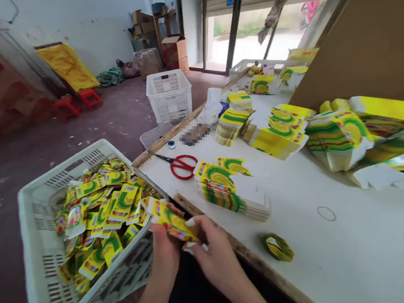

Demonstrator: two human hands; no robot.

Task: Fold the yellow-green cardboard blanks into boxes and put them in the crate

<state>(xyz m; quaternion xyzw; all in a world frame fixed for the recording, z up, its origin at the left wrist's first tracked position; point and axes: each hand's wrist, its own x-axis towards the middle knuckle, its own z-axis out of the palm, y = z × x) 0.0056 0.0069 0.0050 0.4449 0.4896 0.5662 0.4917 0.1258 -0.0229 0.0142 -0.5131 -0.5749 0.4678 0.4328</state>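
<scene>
Both hands grip one small yellow and green carton (171, 220) just off the table's near edge. My left hand (164, 247) is closed round its lower left part. My right hand (209, 247) pinches its right end with fingers and thumb. Just left of the hands stands a white plastic crate (39, 201) heaped with several folded cartons of the same kind. A stack of flat carton blanks (230, 193) lies on the white table (340, 245) just beyond my right hand.
Red-handled scissors (182, 165) lie near the table's left edge. A crumpled green and yellow scrap (276, 246) and a rubber band (326, 213) lie on the table. More stacks of blanks (280, 131) sit further back. A second white crate (168, 94) stands on the floor.
</scene>
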